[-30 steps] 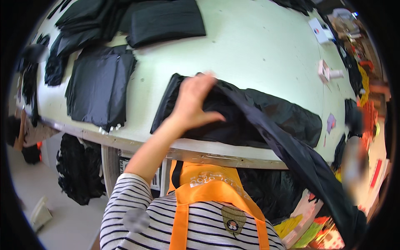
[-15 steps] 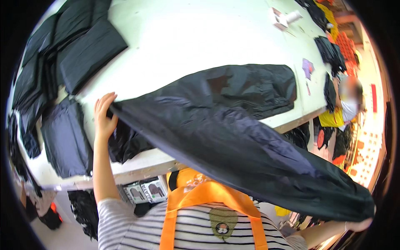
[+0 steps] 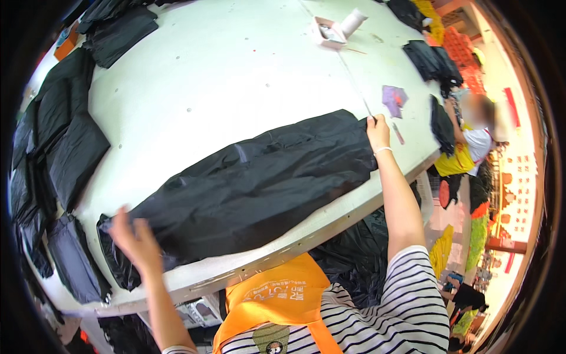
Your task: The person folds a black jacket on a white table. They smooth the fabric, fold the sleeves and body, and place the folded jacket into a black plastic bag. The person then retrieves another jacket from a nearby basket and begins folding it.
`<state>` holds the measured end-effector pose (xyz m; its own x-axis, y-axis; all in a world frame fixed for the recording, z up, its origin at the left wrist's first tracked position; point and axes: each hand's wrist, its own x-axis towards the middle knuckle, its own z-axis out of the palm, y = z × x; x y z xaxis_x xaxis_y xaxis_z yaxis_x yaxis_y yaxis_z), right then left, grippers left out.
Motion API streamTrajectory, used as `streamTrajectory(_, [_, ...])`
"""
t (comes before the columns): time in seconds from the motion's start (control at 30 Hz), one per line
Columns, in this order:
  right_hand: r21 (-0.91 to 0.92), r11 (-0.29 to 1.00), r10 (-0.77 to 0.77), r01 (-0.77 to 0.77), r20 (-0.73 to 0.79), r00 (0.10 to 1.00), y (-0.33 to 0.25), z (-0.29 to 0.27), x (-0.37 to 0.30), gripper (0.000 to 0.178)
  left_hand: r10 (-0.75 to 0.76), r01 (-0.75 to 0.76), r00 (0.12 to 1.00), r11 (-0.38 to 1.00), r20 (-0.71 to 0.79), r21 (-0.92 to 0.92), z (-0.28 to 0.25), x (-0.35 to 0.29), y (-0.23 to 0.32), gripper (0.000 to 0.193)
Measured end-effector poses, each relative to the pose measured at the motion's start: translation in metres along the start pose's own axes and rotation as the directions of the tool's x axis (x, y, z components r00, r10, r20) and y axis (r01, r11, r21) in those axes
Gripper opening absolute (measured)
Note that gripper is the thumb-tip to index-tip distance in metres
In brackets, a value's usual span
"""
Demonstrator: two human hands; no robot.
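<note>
A pair of black trousers (image 3: 253, 189) lies lengthwise along the near edge of the white table (image 3: 236, 88), folded into a long strip with a few wrinkles. At its far right corner my right hand (image 3: 379, 133) pinches the cloth between thumb and fingers. Over the left end hovers my left hand (image 3: 135, 239), slightly blurred, its fingers apart and holding nothing. Whether its palm touches the cloth, I cannot tell.
Black folded garments (image 3: 73, 135) pile up along the left side. A small pink box (image 3: 329, 32), a white roll (image 3: 354, 22) and a purple cloth scrap (image 3: 394, 100) lie toward the back right. A person in yellow and white (image 3: 471, 141) stands beyond the right edge.
The trousers, stretched out above the table before, now lie flat on it. My right hand has come up from the lower right to the table; my left hand has let go and moved down.
</note>
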<state>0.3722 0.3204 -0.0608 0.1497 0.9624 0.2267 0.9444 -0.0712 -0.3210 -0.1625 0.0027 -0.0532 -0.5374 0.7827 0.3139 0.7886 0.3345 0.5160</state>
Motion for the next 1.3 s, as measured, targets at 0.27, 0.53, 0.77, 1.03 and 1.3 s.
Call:
streamTrajectory(0.27, [-0.125, 0.99, 0.101, -0.065, 0.314, 0.944, 0.001, 0.087, -0.011, 0.037, -0.015, -0.23, 0.895, 0.841, 0.447, 0.49, 0.124, -0.029, 0.043, 0.093])
streamTrajectory(0.53, [0.508, 0.86, -0.026, -0.046, 0.133, 0.991, 0.065, 0.035, -0.028, 0.032, 0.052, -0.214, 0.901, 0.917, 0.431, 0.337, 0.113, -0.011, 0.105, 0.084])
streamTrajectory(0.77, [0.405, 0.511, 0.353, -0.758, 0.705, 0.614, 0.091, -0.017, -0.091, 0.02, 0.427, -0.472, 0.632, 0.874, 0.646, -0.116, 0.159, -0.049, 0.265, 0.093])
streamTrajectory(1.03, [0.613, 0.126, 0.492, -0.78, 0.644, 0.586, 0.056, 0.015, -0.131, 0.06, 0.499, -0.523, 0.603, 0.837, 0.622, -0.165, 0.212, -0.041, 0.317, 0.087])
streamTrajectory(1.3, [0.734, 0.146, 0.396, -0.663, 0.571, 0.719, 0.096, 0.031, -0.164, 0.063, 0.526, -0.508, 0.643, 0.837, 0.558, -0.203, 0.261, -0.057, 0.276, 0.08])
